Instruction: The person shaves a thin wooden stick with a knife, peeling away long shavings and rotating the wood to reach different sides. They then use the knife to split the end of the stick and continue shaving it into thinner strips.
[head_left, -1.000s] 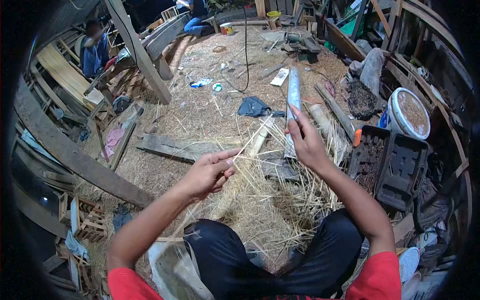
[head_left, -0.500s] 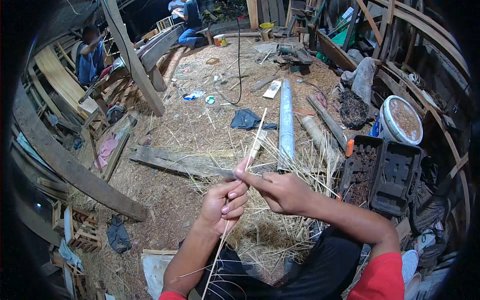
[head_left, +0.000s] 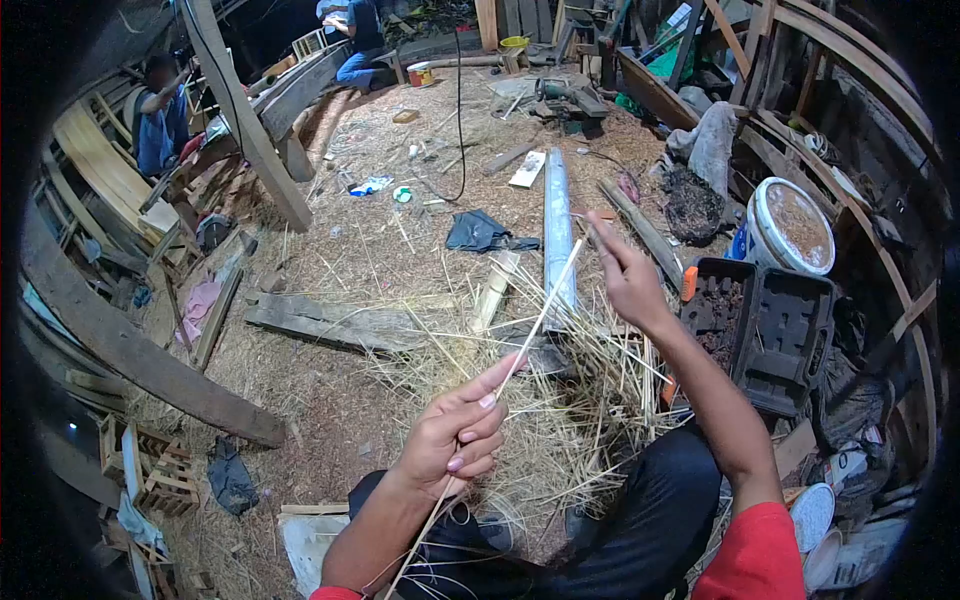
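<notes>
My left hand [head_left: 460,435] is closed around a thin, pale strip of wood or bamboo [head_left: 553,300]. The strip slants from my lap up past my thumb, its far end pointing away to the right. Close to that far end is my right hand [head_left: 635,285], raised with its fingers pressed together. Whatever it grips is too small or hidden to make out. Beneath both hands lies a heap of loose thin strips and shavings [head_left: 560,440]. A short pale split piece [head_left: 494,290] rests on the heap's far side.
A grey pole [head_left: 560,220] lies ahead, beside a black plastic scrap [head_left: 480,230]. An open black case [head_left: 765,335] and a white bucket [head_left: 795,225] stand right. A weathered plank [head_left: 335,322] and a slanting post [head_left: 140,330] are left. Two people sit farther back.
My right hand has moved from against my left thumb up and right, toward the strip's far end. The strip now leans more to the right; my left hand still grips it.
</notes>
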